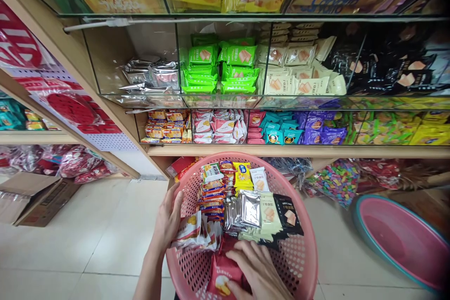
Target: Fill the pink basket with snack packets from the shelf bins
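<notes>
A pink perforated basket (311, 243) holds rows of small snack packets. My left hand (169, 215) is at the basket's left rim, its fingers apart, beside some white packets (192, 232). Low in the basket, my right hand (258, 267) has its fingers curled round red packets (225, 274). Farther up lie silver packets (246, 211), cream packets (269, 213), a black packet (288, 215), orange packets (213, 199) and a yellow packet (242, 174).
Shelves with glass dividers cross the view, their wooden edge (351, 151) just beyond the basket. A cardboard box (45, 201) stands on the floor at left. A pink and teal basin (401, 239) lies at right, near bagged sweets (333, 180).
</notes>
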### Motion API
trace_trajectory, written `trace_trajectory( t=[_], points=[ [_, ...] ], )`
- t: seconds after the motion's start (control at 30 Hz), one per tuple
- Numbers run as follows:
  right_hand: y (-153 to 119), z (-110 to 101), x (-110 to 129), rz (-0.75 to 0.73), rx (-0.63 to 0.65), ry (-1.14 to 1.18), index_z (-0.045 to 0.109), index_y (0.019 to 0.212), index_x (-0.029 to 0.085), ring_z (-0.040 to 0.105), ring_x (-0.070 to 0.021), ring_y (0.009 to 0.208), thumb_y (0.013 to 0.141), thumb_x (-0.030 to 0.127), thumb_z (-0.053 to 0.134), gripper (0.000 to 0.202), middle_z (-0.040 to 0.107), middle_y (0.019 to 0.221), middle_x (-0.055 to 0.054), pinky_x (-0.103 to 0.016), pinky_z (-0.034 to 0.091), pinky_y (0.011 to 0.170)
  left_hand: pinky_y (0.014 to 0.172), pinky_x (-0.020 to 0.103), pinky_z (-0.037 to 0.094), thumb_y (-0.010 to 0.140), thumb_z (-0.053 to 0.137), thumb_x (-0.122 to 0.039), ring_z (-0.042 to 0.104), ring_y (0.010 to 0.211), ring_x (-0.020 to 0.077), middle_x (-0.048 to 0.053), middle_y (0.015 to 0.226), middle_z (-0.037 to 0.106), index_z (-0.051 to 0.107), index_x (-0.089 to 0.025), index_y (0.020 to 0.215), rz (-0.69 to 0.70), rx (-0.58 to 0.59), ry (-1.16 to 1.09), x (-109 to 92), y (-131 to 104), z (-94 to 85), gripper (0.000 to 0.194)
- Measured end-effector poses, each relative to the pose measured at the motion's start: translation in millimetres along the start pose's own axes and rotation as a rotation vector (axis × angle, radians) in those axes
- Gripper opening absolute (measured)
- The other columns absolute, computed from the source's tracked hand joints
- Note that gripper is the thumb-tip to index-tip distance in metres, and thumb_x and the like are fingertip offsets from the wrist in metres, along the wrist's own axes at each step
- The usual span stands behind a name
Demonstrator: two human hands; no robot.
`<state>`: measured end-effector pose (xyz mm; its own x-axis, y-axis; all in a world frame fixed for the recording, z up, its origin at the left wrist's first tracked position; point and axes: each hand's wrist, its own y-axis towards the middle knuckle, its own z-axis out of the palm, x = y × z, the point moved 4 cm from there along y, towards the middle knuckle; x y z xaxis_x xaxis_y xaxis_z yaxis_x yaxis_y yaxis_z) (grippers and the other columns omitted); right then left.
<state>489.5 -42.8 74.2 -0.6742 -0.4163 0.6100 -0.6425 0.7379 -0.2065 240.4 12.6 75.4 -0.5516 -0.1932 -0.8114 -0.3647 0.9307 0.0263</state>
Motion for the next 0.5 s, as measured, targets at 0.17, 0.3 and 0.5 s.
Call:
trace_trajectory(
  t=[0.17,0.3,0.5],
  points=[
    [1.0,-9.6,4.1,-0.172,-0.012,0.001,0.046,0.131,0.02,0.047,-0.0258,0.119,0.085,0.043,0.05,0.051,0.049,0.136,-0.008,-0.041,0.035,0.1,0.107,0.04,0.03,0.087,0.034,-0.054,0.043,0.124,0.0213,0.009,0.131,0.051,0.048,-0.019,0.124,0.006,0.001,0.0,-2.2,0.5,0.1,0.053],
    [1.4,-1.8,-0.8,-0.216,0.013,0.051,0.047,0.131,0.022,0.053,-0.0235,0.114,0.086,0.051,0.046,0.053,0.056,0.129,-0.006,-0.041,0.032,0.104,0.105,0.041,0.033,0.087,0.033,-0.055,0.045,0.122,0.0222,0.009,0.13,0.052,0.047,-0.019,0.125,-0.001,0.006,0.011,-1.8,1.3,0.4,0.054],
    [8.8,16.8,-18.7,-0.333,-0.043,-0.065,0.047,0.131,0.026,0.06,-0.0205,0.105,0.085,0.056,0.046,0.056,0.063,0.119,-0.004,-0.035,0.038,0.098,0.105,0.043,0.034,0.085,0.032,-0.058,0.046,0.121,0.0239,0.01,0.127,0.054,0.048,-0.019,0.124,-0.005,-0.008,0.03,3.3,3.0,-0.7,0.057]
  ],
)
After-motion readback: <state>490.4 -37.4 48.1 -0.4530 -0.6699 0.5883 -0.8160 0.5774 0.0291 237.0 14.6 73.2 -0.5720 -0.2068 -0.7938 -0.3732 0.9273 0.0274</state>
